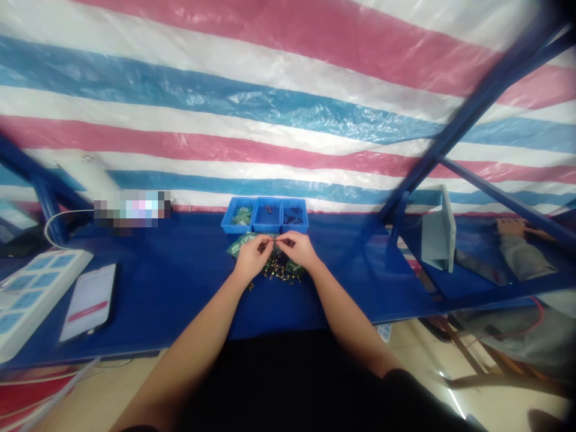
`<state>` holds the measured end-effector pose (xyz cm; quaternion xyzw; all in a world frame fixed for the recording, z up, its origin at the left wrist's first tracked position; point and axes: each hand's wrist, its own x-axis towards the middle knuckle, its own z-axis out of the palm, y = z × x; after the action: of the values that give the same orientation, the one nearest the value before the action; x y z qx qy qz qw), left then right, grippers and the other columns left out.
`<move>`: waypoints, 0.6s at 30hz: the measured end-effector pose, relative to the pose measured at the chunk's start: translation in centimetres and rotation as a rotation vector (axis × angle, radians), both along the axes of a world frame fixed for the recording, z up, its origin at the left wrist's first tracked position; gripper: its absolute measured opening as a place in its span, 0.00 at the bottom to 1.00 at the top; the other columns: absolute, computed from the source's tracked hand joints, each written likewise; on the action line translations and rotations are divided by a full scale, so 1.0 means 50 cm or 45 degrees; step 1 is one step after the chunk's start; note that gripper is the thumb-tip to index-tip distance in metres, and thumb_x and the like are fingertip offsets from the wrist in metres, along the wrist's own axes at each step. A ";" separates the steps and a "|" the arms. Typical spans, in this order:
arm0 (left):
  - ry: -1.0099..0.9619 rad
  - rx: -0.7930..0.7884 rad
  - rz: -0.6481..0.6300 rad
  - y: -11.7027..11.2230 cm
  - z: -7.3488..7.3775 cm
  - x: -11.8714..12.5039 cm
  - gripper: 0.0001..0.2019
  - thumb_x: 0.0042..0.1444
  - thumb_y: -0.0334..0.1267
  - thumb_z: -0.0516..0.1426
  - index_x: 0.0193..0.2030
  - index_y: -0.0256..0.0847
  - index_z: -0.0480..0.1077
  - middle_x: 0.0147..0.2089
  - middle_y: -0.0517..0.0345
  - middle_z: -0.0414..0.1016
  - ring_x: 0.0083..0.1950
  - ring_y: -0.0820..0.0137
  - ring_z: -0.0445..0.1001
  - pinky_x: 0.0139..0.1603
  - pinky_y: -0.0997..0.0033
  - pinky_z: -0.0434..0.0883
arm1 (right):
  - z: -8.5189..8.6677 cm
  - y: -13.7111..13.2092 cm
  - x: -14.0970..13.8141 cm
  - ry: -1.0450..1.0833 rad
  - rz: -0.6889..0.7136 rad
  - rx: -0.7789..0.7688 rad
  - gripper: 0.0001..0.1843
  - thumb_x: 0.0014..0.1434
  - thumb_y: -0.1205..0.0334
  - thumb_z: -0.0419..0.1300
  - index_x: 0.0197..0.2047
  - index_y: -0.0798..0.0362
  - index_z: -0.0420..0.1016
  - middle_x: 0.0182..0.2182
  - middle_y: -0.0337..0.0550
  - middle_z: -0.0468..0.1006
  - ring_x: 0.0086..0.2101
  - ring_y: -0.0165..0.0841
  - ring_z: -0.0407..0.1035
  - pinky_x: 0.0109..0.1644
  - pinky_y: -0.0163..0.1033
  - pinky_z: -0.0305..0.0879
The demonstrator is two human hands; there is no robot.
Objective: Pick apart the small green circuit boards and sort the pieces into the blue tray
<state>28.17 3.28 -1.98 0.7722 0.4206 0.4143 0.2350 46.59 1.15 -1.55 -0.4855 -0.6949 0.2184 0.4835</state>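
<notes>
My left hand [253, 257] and my right hand [298, 247] meet fingertip to fingertip above the blue table [189, 300]. Both are pinched closed, and whatever lies between the fingertips is too small to name. Below them spreads a pile of small brass-coloured metal parts [282, 271]. A green bag [237, 245] lies partly under my left hand. Just beyond the hands stand three blue bins side by side: the left bin [237, 228] holds green pieces, the middle bin [266, 228] a few small parts, and the right bin [294, 228] dark slender pieces.
At the left lie a white power strip [42, 294] and a phone [87, 302]. A blurred-out lit screen [141, 209] stands behind. On the right are a blue metal frame [468, 114], a grey stand-like object [438, 231] and another person's sleeve [524, 255]. Striped sheeting [270, 108] hangs behind.
</notes>
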 end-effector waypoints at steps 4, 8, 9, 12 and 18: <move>0.006 -0.021 0.007 -0.001 0.001 0.001 0.10 0.60 0.44 0.55 0.41 0.43 0.73 0.36 0.58 0.79 0.34 0.69 0.76 0.36 0.70 0.70 | -0.001 0.001 -0.001 0.007 -0.007 0.007 0.09 0.58 0.59 0.62 0.40 0.51 0.81 0.35 0.44 0.81 0.28 0.31 0.71 0.36 0.37 0.70; 0.011 -0.036 0.007 -0.003 0.003 0.002 0.09 0.60 0.44 0.55 0.40 0.43 0.73 0.35 0.59 0.78 0.32 0.69 0.75 0.35 0.71 0.70 | -0.005 0.004 -0.002 0.016 -0.006 0.017 0.10 0.58 0.58 0.62 0.40 0.51 0.81 0.35 0.43 0.81 0.28 0.31 0.71 0.35 0.36 0.69; 0.012 -0.035 0.008 -0.003 0.004 0.002 0.09 0.60 0.43 0.55 0.40 0.43 0.73 0.34 0.59 0.78 0.32 0.69 0.75 0.35 0.71 0.69 | -0.006 0.003 -0.002 0.018 -0.005 0.021 0.10 0.58 0.58 0.62 0.40 0.52 0.81 0.35 0.43 0.81 0.28 0.31 0.71 0.35 0.36 0.69; 0.018 -0.027 0.011 -0.005 0.008 0.001 0.09 0.60 0.43 0.55 0.40 0.43 0.73 0.34 0.59 0.78 0.32 0.69 0.75 0.35 0.71 0.69 | -0.005 0.001 -0.001 0.016 -0.006 0.013 0.10 0.58 0.57 0.61 0.40 0.51 0.81 0.35 0.44 0.81 0.27 0.31 0.71 0.35 0.37 0.69; 0.025 -0.013 0.017 -0.006 0.011 0.002 0.09 0.61 0.44 0.54 0.40 0.43 0.72 0.35 0.58 0.78 0.33 0.68 0.75 0.35 0.70 0.70 | 0.001 -0.002 -0.002 0.028 0.003 0.014 0.10 0.59 0.57 0.61 0.39 0.52 0.80 0.36 0.44 0.81 0.29 0.31 0.72 0.34 0.36 0.69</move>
<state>28.25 2.97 -1.45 0.7722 0.4301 0.4059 0.2322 46.50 1.06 -1.51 -0.4794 -0.6914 0.2204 0.4935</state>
